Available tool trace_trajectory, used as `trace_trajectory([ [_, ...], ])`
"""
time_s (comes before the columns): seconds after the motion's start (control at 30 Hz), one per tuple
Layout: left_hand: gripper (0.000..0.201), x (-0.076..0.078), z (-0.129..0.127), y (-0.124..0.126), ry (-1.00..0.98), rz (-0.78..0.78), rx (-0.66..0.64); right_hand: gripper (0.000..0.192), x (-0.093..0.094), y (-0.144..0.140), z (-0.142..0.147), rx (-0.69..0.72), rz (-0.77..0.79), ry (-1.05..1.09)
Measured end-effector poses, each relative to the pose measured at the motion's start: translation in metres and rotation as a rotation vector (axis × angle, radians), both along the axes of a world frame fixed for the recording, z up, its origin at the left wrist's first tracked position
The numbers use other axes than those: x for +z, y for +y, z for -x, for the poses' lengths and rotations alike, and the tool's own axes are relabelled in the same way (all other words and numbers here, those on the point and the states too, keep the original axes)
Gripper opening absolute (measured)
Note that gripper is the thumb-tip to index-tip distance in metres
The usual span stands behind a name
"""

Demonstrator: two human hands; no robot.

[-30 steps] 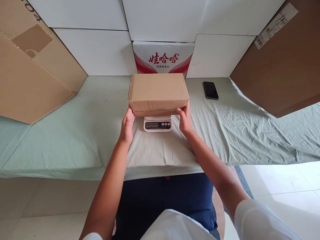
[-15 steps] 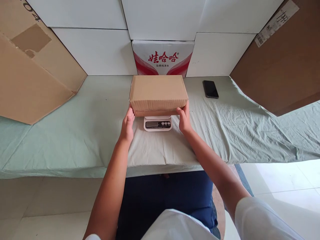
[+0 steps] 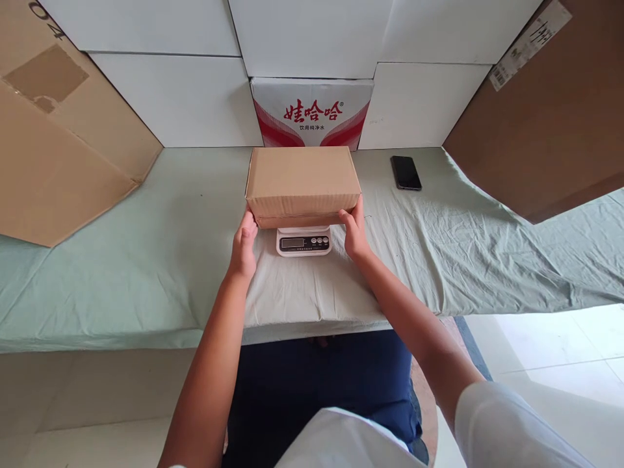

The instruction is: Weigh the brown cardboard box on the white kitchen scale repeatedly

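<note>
Both my bare forearms reach straight out away from me, roughly parallel. My left hand (image 3: pixel 242 246) and right hand (image 3: pixel 355 232) sit level, palms turned inward toward each other, fingers curled loosely and thumbs up top.

The person is wearing a white short-sleeved top; its sleeves are showing at the bottom of the view, the right one as a broad rounded fold at the lower right corner, the left one as only a sliver at the lower edge. The white hem is hanging over dark navy trousers covering the lap. Both forearms are bare down to the left hand (image 3: pixel 242 247) and right hand (image 3: pixel 355 233), with no watch, rings or gloves showing
</note>
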State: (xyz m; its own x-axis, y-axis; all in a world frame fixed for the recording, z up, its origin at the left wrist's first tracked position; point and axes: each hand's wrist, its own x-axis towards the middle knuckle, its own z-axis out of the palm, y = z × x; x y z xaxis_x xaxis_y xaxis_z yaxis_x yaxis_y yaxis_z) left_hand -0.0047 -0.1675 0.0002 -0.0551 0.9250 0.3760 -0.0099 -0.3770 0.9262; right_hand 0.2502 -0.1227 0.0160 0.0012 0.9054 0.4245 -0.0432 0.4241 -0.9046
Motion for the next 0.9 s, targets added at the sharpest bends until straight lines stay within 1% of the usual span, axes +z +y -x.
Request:
trace_trajectory([
  [0.27, 0.091, 0.001, 0.000, -0.001, 0.012, -0.010, 0.000, 0.067, -0.002, 0.000, 0.000, -0.014, 0.003, -0.004],
  [0.47, 0.092, 0.000, 0.002, 0.001, 0.014, -0.002, 0.012, 0.059, 0.000, 0.000, 0.000, -0.038, -0.009, 0.006],
  [0.6, 0.091, -0.001, 0.000, 0.001, -0.004, 0.014, 0.019, 0.064, -0.005, 0.003, -0.001, -0.039, -0.022, 0.028],
  [0.7, 0.090, -0.002, 0.003, 0.004, -0.034, -0.003, 0.037, 0.068, -0.013, 0.010, -0.006, -0.128, -0.008, 0.059],
  [0.8, 0.087, -0.005, 0.013, 0.008, -0.071, -0.045, 0.102, 0.067, -0.019, 0.022, -0.020, -0.260, 0.013, 0.138],
  [0.9, 0.083, -0.009, 0.024, 0.013, -0.085, -0.060, 0.150, 0.070, -0.022, 0.036, -0.034, -0.323, 0.098, 0.258],
])
